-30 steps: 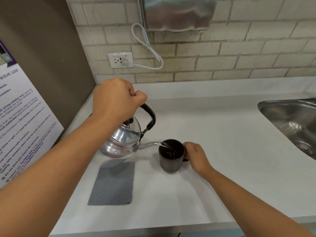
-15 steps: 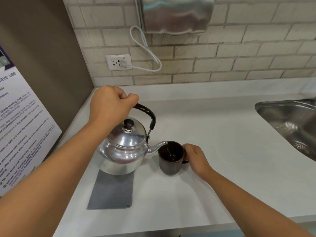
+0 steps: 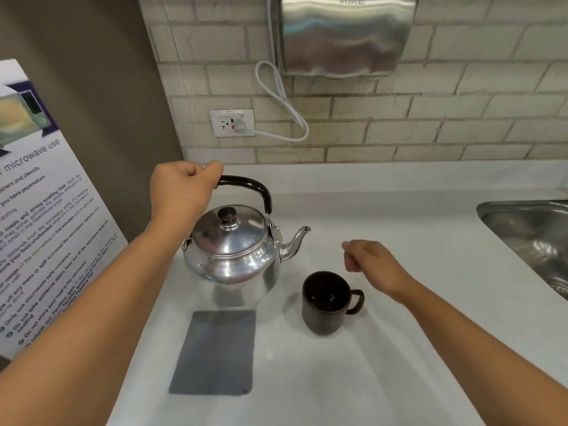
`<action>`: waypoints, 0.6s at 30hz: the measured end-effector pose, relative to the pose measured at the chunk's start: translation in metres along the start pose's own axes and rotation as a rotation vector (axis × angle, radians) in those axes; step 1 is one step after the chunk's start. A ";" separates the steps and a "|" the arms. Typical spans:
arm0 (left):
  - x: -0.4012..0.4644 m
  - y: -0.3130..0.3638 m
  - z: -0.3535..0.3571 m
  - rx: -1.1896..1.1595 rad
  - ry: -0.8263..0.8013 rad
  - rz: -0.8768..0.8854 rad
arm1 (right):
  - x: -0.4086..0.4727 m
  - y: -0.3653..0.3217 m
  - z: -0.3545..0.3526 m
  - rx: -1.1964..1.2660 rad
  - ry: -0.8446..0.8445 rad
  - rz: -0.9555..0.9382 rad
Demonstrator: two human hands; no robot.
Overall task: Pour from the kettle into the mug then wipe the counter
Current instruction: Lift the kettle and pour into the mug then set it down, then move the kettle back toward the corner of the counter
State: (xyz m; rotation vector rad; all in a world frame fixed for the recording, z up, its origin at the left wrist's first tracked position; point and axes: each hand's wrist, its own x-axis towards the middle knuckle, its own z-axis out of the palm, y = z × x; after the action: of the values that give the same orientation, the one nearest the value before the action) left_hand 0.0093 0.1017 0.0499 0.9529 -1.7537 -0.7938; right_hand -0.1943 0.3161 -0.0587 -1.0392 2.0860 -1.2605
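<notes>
A shiny metal kettle [image 3: 233, 250] with a black handle stands level just above or on the white counter [image 3: 399, 241], its spout pointing right. My left hand [image 3: 181, 192] is shut on the kettle's handle. A dark brown mug [image 3: 327, 302] with liquid in it stands on the counter to the right of the kettle, its handle to the right. My right hand [image 3: 372, 265] hovers just behind and to the right of the mug, fingers loosely curled, holding nothing. A folded grey cloth [image 3: 216, 352] lies flat in front of the kettle.
A steel sink [image 3: 528, 238] is sunk into the counter at the far right. A poster about microwave use [image 3: 37, 229] leans at the left. On the brick wall hang a steel hand dryer [image 3: 344, 35] and an outlet [image 3: 232, 123] with a white cord.
The kettle has gone from tilted and pouring to level and back to the left, away from the mug. My right hand has let go of the mug and lifted off it.
</notes>
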 end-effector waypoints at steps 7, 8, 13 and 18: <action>0.037 -0.032 0.012 -0.065 -0.004 -0.068 | 0.071 -0.109 0.032 0.064 -0.023 -0.264; 0.042 -0.038 0.015 -0.070 -0.004 -0.072 | 0.081 -0.120 0.042 0.044 -0.038 -0.303; 0.074 -0.067 0.032 -0.059 -0.015 -0.118 | 0.127 -0.134 0.093 -0.108 -0.073 -0.402; 0.101 -0.095 0.046 -0.065 -0.023 -0.167 | 0.160 -0.124 0.120 -0.161 -0.042 -0.429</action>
State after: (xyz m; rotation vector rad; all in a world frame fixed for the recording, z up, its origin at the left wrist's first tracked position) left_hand -0.0343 -0.0281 -0.0017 1.0600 -1.6724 -0.9661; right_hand -0.1584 0.0893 -0.0068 -1.6379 2.0235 -1.2599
